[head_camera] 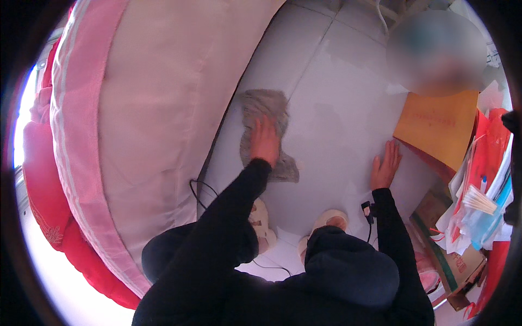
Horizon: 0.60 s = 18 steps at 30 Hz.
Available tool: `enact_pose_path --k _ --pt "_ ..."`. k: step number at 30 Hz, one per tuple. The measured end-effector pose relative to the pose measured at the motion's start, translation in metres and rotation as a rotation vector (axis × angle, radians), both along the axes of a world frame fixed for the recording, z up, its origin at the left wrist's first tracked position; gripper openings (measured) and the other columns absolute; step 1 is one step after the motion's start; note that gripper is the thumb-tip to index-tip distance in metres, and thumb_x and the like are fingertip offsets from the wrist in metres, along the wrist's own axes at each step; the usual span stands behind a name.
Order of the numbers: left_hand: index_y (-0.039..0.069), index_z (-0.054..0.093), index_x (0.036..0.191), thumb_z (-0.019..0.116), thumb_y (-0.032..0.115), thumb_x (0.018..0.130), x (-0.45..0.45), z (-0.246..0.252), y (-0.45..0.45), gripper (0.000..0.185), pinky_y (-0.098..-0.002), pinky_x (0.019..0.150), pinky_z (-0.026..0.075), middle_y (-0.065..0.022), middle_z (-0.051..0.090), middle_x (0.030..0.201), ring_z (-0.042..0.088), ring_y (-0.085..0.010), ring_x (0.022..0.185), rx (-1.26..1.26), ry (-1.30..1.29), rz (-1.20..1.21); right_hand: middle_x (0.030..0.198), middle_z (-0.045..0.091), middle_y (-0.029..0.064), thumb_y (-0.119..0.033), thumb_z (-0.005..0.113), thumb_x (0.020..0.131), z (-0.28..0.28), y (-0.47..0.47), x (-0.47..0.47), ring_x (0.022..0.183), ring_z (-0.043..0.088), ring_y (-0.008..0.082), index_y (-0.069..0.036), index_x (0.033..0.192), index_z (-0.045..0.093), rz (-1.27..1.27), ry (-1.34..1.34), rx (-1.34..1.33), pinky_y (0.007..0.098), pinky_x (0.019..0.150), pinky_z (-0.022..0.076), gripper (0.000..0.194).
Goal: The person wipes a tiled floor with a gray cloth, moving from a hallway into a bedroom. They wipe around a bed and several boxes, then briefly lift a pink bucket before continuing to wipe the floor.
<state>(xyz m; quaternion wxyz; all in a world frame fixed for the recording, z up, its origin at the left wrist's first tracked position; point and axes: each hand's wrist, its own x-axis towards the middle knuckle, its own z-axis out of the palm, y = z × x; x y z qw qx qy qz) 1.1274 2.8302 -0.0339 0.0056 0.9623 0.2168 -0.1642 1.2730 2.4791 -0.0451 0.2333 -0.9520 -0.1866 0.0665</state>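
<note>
A crumpled grey-brown cloth (267, 104) lies on the light tiled floor (326, 146), close beside the hanging bed cover. My left hand (265, 140) presses down on it with the fingers stretched out, hiding the middle of the cloth. Farther right, my right hand (385, 167) is held with fingers extended at floor level, near the lower corner of an orange paper bag (438, 122). Nothing shows in that hand. Below its wrist, a black cable connector (366, 210) is on the floor, its cord running down toward my knee.
A pink bed cover (155, 114) hangs along the left, with red bedding (45, 183) beyond. A cardboard box (461, 265) and plastic bags with cotton swabs (481, 199) crowd the right. A thin black cable (195, 191) curls by the bed. My slippers (263, 228) are below. Blurred area upper right.
</note>
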Motion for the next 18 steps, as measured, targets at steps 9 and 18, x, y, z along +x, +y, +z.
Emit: enact_pose_path --k 9,18 --pt "0.006 0.028 0.152 0.05 0.017 0.095 -0.06 0.038 -0.043 0.062 -0.0507 0.118 0.023 -0.0175 0.021 0.16 0.016 -0.0372 0.149 -0.212 0.287 -0.163 0.153 0.036 0.0196 -0.017 0.051 0.087 0.067 -0.001 -0.066 0.143 0.028 0.0401 0.0 0.142 0.041 0.204 0.031 0.247 0.0583 0.118 0.0117 0.058" --pt "0.018 0.035 0.151 0.049 0.02 0.095 0.084 0.014 -0.098 0.058 -0.0619 0.115 0.017 -0.013 0.027 0.158 0.017 -0.0384 0.147 -0.157 -0.053 -0.338 0.151 0.039 0.0203 -0.016 0.054 0.083 0.091 0.03 -0.05 0.14 0.034 0.0402 -0.004 0.139 0.045 0.244 0.115 0.457 0.051 0.117 0.0224 0.058"
